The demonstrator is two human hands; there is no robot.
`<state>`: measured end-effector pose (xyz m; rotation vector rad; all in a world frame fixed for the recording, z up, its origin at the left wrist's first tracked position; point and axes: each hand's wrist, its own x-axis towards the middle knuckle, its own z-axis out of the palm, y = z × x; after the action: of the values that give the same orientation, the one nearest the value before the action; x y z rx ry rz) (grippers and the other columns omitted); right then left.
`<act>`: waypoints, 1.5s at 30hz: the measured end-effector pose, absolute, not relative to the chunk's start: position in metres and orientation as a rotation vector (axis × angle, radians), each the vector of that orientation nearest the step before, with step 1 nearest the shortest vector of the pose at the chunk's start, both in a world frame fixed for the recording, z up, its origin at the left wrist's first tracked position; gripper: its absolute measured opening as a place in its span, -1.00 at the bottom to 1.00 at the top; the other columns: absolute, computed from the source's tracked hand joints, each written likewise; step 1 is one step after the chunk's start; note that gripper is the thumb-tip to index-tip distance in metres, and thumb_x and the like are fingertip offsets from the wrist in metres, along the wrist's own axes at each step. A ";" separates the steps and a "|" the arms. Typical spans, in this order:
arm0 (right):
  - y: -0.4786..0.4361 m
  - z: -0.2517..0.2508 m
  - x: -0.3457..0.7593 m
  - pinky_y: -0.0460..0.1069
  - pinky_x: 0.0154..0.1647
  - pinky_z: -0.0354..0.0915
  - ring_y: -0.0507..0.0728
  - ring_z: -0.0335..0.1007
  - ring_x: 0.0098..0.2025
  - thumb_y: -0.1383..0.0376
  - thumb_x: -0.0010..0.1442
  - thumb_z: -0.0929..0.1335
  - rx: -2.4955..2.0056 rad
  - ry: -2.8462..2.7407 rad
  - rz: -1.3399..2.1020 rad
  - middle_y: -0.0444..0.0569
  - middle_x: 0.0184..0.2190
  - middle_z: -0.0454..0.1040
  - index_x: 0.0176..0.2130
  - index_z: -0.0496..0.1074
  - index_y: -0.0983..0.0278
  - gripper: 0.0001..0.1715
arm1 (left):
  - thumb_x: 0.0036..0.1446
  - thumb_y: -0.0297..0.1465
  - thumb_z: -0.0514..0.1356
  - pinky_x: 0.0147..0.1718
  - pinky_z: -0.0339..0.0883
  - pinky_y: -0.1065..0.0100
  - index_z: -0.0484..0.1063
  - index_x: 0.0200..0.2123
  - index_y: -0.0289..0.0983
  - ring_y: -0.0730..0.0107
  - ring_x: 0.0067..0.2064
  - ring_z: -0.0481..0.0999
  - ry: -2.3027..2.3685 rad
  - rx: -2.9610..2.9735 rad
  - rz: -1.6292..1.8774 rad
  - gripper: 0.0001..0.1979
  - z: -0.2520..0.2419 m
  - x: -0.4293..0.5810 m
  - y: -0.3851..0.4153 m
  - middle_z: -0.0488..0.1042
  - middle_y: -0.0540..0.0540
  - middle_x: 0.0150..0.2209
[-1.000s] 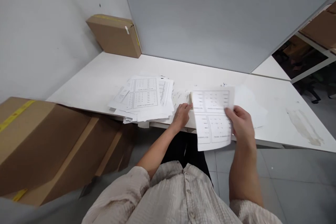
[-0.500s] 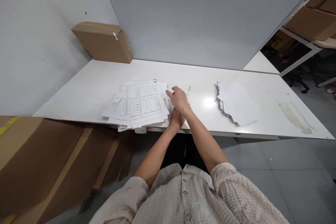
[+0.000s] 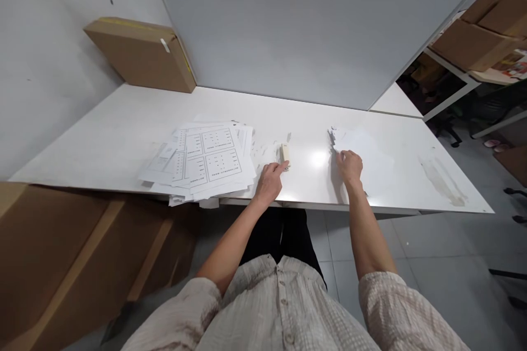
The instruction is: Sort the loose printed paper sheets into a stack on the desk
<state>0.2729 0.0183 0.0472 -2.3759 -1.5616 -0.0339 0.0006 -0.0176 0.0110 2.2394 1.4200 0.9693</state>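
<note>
A small cream stapler point(image 3: 285, 153) lies lengthwise near the middle of the white table. My left hand point(image 3: 269, 182) is beside its near end, with the index finger stretched out to touch it; the other fingers curl loosely and hold nothing I can see. To the right, my right hand point(image 3: 349, 166) pinches the left edge of a sheet of paper point(image 3: 373, 148) on the blank-looking stack. That stack's left edge is uneven and partly hidden by the hand. Left of my left hand is a spread pile of printed sheets point(image 3: 220, 156) with boxed tables, some overhanging the front edge.
A cardboard box point(image 3: 142, 57) leans against the wall at the back left. Below the white table point(image 3: 300, 186), more large cartons point(image 3: 94, 263) stand at the left. A grey panel point(image 3: 272, 27) closes off the back. A dried smear point(image 3: 442, 180) marks the table's right end.
My hands, together beside the printed pile before, have parted. The right moved across to the right stack and took hold of paper; the left stayed near the middle, where the stapler now shows.
</note>
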 end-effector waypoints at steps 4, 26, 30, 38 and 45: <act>0.012 0.061 0.273 0.02 -0.17 0.13 0.18 0.31 -0.17 0.34 0.23 0.11 -2.332 -1.619 -0.117 0.16 -0.25 0.48 -0.27 0.49 0.37 -0.59 | 0.11 -0.66 -0.12 -0.09 0.27 0.22 0.29 0.13 -0.27 0.22 -0.13 0.27 1.401 2.224 0.984 -0.46 0.012 -0.001 -0.017 0.36 -0.21 -0.16; -0.027 0.085 0.288 0.11 -0.05 0.23 0.22 0.36 -0.11 0.13 0.12 0.28 -2.029 -1.417 0.119 0.12 -0.13 0.47 -0.13 0.44 0.31 -0.60 | -0.15 -0.18 0.36 -0.14 0.36 0.12 0.52 -0.27 -0.40 0.13 -0.24 0.55 0.808 0.727 0.907 -0.56 0.049 0.010 -0.050 0.58 -0.21 -0.33; 0.005 0.063 0.300 0.15 0.03 0.17 0.29 0.21 0.08 0.12 0.05 0.32 -2.244 -1.486 0.098 0.16 0.05 0.37 0.05 0.36 0.31 -0.40 | -0.19 -0.14 0.36 -0.15 0.35 0.10 0.51 -0.27 -0.42 0.13 -0.27 0.55 0.894 0.749 0.913 -0.51 0.043 0.013 -0.046 0.58 -0.22 -0.34; 0.005 0.051 0.292 0.15 -0.03 0.18 0.29 0.20 0.01 0.03 0.10 0.27 -2.315 -1.432 0.050 0.09 -0.03 0.41 -0.16 0.51 0.23 -0.54 | -0.16 -0.12 0.34 -0.11 0.33 0.11 0.50 -0.26 -0.39 0.16 -0.24 0.54 0.924 0.811 0.907 -0.52 0.039 0.014 -0.046 0.58 -0.19 -0.31; 0.010 0.054 0.281 0.22 -0.07 0.13 0.33 0.18 -0.03 0.07 0.07 0.27 -2.395 -1.349 0.029 0.14 -0.04 0.36 -0.14 0.51 0.20 -0.56 | -0.13 -0.13 0.33 -0.17 0.35 0.11 0.50 -0.27 -0.39 0.15 -0.26 0.54 0.923 0.807 0.905 -0.55 0.036 0.014 -0.045 0.57 -0.19 -0.34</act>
<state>0.2806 0.0097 0.0537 -2.3946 -1.3488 0.0294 0.0141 -0.0453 0.0361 0.8074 0.9231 0.9053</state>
